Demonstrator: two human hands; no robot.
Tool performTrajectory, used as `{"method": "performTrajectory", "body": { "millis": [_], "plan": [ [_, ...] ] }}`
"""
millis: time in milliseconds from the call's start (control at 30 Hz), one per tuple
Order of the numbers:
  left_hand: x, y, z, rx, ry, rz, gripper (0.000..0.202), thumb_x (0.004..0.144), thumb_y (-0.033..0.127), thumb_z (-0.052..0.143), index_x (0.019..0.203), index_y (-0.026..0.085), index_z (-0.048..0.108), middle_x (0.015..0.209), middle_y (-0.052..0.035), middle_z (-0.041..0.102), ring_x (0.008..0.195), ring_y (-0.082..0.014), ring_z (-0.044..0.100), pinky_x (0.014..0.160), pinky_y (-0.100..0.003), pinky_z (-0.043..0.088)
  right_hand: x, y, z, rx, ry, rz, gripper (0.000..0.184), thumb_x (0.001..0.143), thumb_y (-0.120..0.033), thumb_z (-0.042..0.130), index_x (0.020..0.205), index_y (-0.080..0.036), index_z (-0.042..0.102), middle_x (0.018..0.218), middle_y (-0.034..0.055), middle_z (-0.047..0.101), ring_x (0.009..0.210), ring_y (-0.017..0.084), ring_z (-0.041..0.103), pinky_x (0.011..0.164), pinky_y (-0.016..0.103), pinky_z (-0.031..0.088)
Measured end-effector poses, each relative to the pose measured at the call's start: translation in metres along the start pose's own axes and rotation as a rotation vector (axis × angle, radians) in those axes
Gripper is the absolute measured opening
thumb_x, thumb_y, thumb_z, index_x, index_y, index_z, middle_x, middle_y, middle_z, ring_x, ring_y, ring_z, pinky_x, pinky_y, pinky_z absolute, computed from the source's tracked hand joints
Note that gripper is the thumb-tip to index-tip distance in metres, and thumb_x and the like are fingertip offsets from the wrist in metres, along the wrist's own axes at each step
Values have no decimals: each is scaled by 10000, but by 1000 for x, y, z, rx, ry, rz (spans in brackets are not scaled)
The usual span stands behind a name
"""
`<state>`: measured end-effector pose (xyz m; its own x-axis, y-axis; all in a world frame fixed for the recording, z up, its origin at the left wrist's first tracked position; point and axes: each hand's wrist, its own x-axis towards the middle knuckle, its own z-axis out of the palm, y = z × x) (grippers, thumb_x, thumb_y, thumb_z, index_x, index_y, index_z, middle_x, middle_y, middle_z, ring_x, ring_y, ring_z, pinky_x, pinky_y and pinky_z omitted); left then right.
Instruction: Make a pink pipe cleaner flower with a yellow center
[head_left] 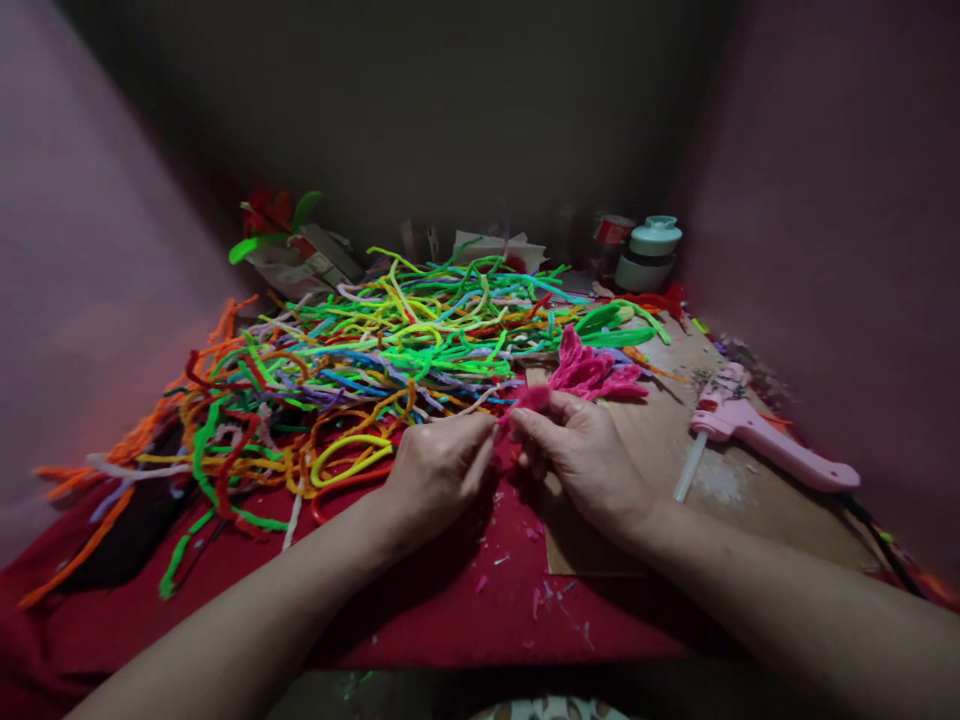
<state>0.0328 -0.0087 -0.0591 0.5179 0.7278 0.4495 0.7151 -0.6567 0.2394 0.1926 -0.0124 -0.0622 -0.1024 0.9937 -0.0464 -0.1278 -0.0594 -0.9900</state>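
Between both hands is a pink pipe cleaner (531, 398), partly covered by the fingers. My left hand (442, 468) pinches its left end, thumb and fingertips pressed together. My right hand (581, 455) grips the other part, which bends above the thumb and index finger. Just behind the right hand lie several looped pink pipe-cleaner petals (589, 375). A large heap of loose pipe cleaners (420, 330) in green, yellow, orange, blue and white spreads behind and left of my hands.
A pink glue gun (772, 445) with a glue stick lies on a cardboard sheet (622, 548) at right. Pink scraps (481, 584) dot the red cloth (420, 620). Behind stand a light-blue-lidded jar (651, 255) and a red-labelled container (613, 232). Walls rise on both sides.
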Motion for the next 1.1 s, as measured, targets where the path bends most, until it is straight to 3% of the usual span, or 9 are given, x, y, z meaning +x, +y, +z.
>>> {"method": "performTrajectory", "body": {
  "millis": [100,167,333,533,633,767,900,1100],
  "plan": [
    [12,0,-7,-288,-20,-301,254,867,284,425,777,145,618,636,5,609,546,-84,518,534,-178,388,-4,1,1,-66,-72,-40,221,779,-364,568,685,-165,578,476,-43,509,401,80,438,395,207,325],
    [24,2,-10,-395,-73,-386,290,857,324,429,729,139,611,587,18,561,531,-86,485,502,-180,369,-10,2,2,-202,-170,-142,280,793,-344,551,578,-165,552,453,-43,474,416,73,413,424,210,318],
    [56,13,0,-294,-176,-256,295,851,294,433,639,149,579,531,32,499,503,-81,430,498,-190,333,-21,8,2,-478,-428,-539,336,811,-342,534,527,-163,553,473,-26,482,442,72,372,457,229,285],
    [85,16,29,148,-244,-142,241,857,298,412,820,162,607,685,-48,635,585,-155,553,548,-254,365,-16,9,-1,-537,-379,-664,340,823,-318,515,521,-165,544,481,-2,518,445,85,399,462,234,294],
    [94,14,39,229,-319,-132,278,860,340,392,815,155,594,697,-75,642,602,-185,573,535,-269,360,-14,8,-1,-535,-377,-715,314,813,-289,522,522,-172,542,498,9,549,457,93,441,473,230,314],
    [101,14,45,198,-321,-201,248,820,351,439,782,159,592,697,-76,631,600,-184,555,532,-270,339,-14,10,-1,-562,-370,-757,284,795,-273,540,531,-167,548,508,14,567,466,96,477,481,219,335],
    [100,11,44,132,-295,-210,214,806,280,424,681,170,559,612,-23,568,558,-131,483,534,-243,321,-13,13,1,-628,-347,-787,310,805,-280,523,526,-147,544,504,8,562,471,89,482,485,208,343],
    [96,9,35,-241,-269,-326,278,767,308,452,529,167,421,468,45,390,464,-77,331,453,-214,236,-13,12,1,-673,-361,-790,302,808,-270,528,539,-135,557,512,6,563,483,83,486,492,198,349]
  ]
}}
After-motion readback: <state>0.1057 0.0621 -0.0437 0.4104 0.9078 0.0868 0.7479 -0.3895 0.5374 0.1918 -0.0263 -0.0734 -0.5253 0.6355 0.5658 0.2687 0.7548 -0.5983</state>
